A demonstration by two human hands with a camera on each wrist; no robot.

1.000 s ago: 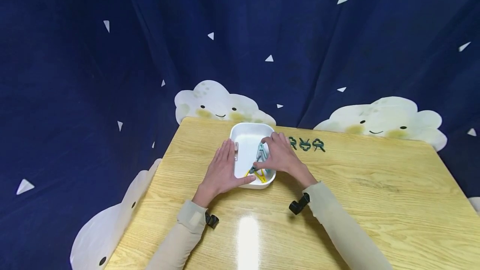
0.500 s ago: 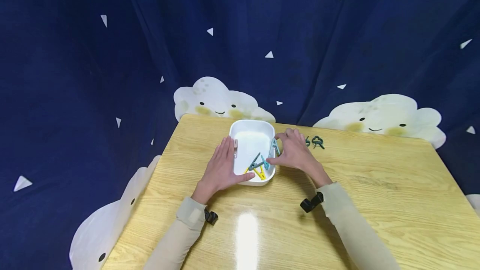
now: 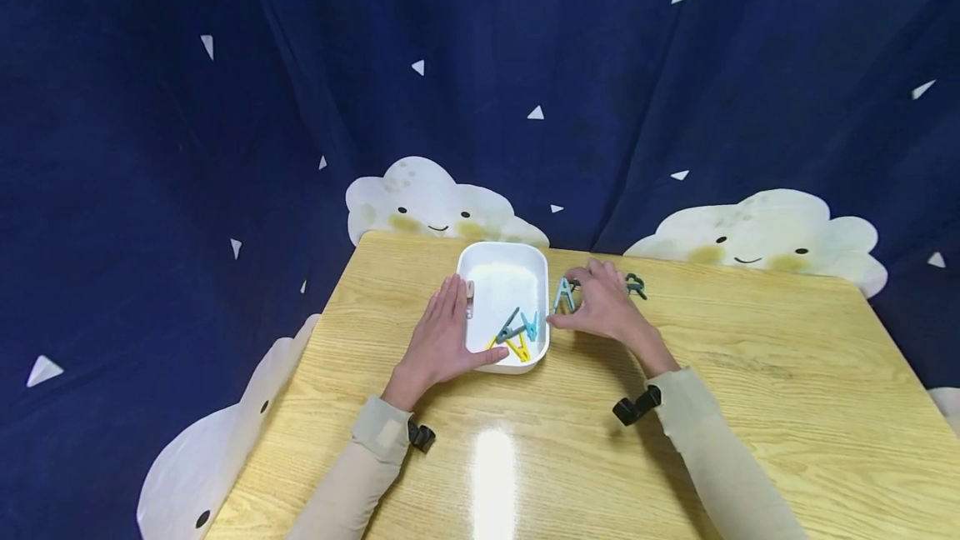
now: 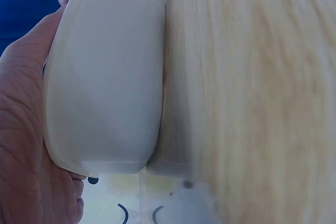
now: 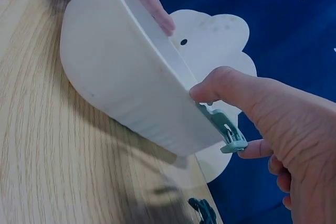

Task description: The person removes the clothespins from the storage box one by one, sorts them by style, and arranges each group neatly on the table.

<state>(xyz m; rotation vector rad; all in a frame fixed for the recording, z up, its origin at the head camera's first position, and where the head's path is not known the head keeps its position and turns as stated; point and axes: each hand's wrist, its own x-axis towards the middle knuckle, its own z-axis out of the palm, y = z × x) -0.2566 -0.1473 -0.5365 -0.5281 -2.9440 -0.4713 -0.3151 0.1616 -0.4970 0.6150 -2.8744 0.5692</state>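
My right hand (image 3: 600,304) pinches a teal clothespin (image 5: 224,127) between thumb and forefinger, just off the right side of a white plastic box (image 5: 115,66). In the right wrist view the clothespin hangs beside the box wall, its end at my forefinger. My left hand (image 3: 442,336) lies along the box's left rim with straight fingers, the thumb stretched over the near rim. Inside the box are a grey-green clothespin (image 3: 511,327), a small light-blue clothespin (image 3: 530,326), a yellow clothespin (image 3: 521,349) and a pale pink piece (image 3: 469,290), partly hidden by my left fingers.
Dark green clips lie on the wooden table (image 3: 750,373) behind and right of my right hand; the outer dark green clip (image 3: 635,285) shows fully, others are mostly hidden. A blue curtain (image 3: 480,90) with cloud cutouts hangs behind the table's far edge.
My right hand has moved right, out of the box and past its right rim, carrying the teal clothespin. It now covers most of the dark green clips. My left hand stays on the box.
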